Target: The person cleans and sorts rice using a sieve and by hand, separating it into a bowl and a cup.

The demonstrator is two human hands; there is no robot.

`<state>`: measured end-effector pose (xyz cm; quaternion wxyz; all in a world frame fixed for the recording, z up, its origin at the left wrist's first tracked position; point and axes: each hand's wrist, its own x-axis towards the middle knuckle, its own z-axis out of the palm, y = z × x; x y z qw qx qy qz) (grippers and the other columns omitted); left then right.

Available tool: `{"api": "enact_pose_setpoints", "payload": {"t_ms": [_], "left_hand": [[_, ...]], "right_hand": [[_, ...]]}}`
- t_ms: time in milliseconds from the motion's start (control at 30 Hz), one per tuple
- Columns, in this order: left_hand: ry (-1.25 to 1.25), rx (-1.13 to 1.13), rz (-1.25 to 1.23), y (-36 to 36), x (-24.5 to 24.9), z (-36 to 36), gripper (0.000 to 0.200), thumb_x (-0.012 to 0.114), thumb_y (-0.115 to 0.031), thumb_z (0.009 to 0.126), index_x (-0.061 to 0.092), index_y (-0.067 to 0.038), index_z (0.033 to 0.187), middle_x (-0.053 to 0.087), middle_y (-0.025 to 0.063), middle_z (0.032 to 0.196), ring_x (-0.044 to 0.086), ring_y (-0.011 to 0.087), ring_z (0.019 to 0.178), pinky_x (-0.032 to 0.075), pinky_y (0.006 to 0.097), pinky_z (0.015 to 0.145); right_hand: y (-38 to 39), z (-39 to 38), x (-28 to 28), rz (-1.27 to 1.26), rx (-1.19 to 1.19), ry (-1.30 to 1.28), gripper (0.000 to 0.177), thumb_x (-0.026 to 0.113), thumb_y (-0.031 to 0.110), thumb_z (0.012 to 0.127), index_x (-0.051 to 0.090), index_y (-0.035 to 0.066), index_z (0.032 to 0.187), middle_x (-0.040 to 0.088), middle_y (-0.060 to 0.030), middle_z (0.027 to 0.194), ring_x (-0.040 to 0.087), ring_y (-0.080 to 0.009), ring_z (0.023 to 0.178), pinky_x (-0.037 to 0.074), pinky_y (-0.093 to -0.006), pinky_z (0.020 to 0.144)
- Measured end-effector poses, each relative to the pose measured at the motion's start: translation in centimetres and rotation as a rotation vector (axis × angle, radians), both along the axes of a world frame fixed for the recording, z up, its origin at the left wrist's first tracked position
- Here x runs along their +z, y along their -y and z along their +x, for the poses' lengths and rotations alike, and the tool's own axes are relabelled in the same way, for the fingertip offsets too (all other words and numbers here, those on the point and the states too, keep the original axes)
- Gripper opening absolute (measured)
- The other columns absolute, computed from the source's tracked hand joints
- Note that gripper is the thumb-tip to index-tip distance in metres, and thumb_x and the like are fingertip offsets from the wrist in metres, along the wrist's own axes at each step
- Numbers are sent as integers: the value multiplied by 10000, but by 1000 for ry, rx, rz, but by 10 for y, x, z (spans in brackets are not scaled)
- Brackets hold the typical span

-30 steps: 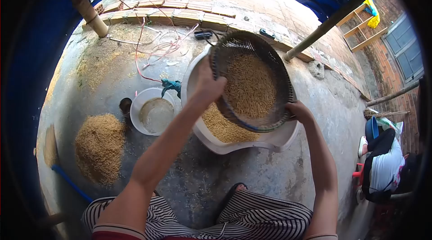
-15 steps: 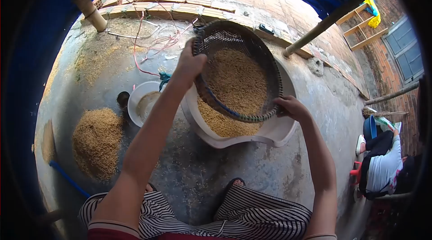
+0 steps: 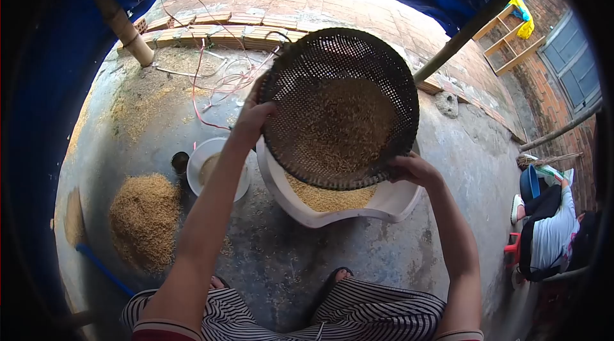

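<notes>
My left hand (image 3: pixel 256 114) grips the left rim of a round woven sieve (image 3: pixel 294 79). On the sieve's lower right rim, my right hand (image 3: pixel 412 169) is closed. Brown grain husks (image 3: pixel 355 123) lie in the sieve's middle and right part, looking blurred. The sieve is tilted, its mesh facing me, above a large white tub (image 3: pixel 307 216). Yellow grain (image 3: pixel 329 198) shows in the tub below the sieve's lower edge; the rest is hidden.
Left of the tub are a white basin (image 3: pixel 240 187), a dark cup (image 3: pixel 180 162) and a grain heap (image 3: pixel 146 222). Bamboo poles (image 3: pixel 131 37) stand at both sides. A person (image 3: pixel 550 232) sits at the far right near a blue bucket (image 3: pixel 529 182).
The sieve has tipped up to face me more fully and shifted slightly right, its grain spread differently. Both hands keep their hold. More of the bicycle shows at the top.
</notes>
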<state>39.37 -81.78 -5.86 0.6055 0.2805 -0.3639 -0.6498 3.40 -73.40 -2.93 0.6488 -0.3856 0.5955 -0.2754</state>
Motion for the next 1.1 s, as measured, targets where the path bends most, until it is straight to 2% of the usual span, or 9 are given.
{"api": "enact_pose_setpoints", "payload": {"t_ms": [167,367,467,567,667,767,867,1000,1100], "left_hand": [[127,22,56,3,-30,-19,701,489,58,660,360,-116,1326,546,8,900,498,88,675,429,218,583],[-35,-140,196,11,-54,8,659,416,103,645,385,-101,1272,576,45,950,552,105,707,487,229,619],[55,13,30,-13,-38,-38,703,459,93,654,366,-131,1314,570,13,915,515,84,645,468,214,584],[504,148,-409,-47,14,-60,751,458,119,645,341,-133,1343,527,58,1115,531,124,933,442,244,818],[433,52,-526,-30,5,-49,744,449,121,646,341,-116,1344,482,70,1202,489,138,1044,390,252,901],[280,-36,-40,-11,-8,-39,706,454,95,650,361,-84,1326,534,46,1114,529,102,883,443,223,739],[320,14,41,-7,-37,-32,703,450,94,648,362,-86,1322,557,32,1055,530,86,808,441,211,660],[434,68,-63,-11,-46,-26,654,474,43,664,371,-56,1302,564,55,1023,539,118,827,449,229,692],[864,27,-99,-12,-43,-18,616,532,-95,667,380,26,1252,537,177,1103,538,259,985,419,309,864]], "right_hand": [[12,-19,-17,141,52,-150,255,547,159,836,547,-14,1024,621,-111,853,615,-178,646,546,-295,571],[-3,4,20,-64,59,-190,273,557,182,832,542,-29,1006,609,-127,836,608,-180,592,548,-287,505],[6,-29,-12,47,-32,-271,258,566,200,836,569,-17,976,619,-108,838,613,-176,627,547,-284,522],[0,-46,-69,278,-116,-223,222,559,199,845,605,8,949,631,-89,857,626,-174,679,542,-283,550],[-9,-37,-81,292,-177,28,193,530,159,860,613,13,955,628,-78,853,623,-183,690,538,-277,606],[-1,-38,-87,43,195,-35,186,536,143,852,615,1,943,622,-86,826,617,-187,675,536,-279,611],[5,-24,-77,280,-14,-22,179,548,125,839,616,-9,935,622,-77,805,614,-172,665,537,-282,605],[5,-22,-91,330,-23,-106,198,534,111,834,599,-18,968,617,-100,904,629,-201,721,551,-304,615],[6,-31,-124,342,-30,-138,187,542,134,829,607,-3,938,624,-105,873,631,-198,749,553,-318,612]]}}
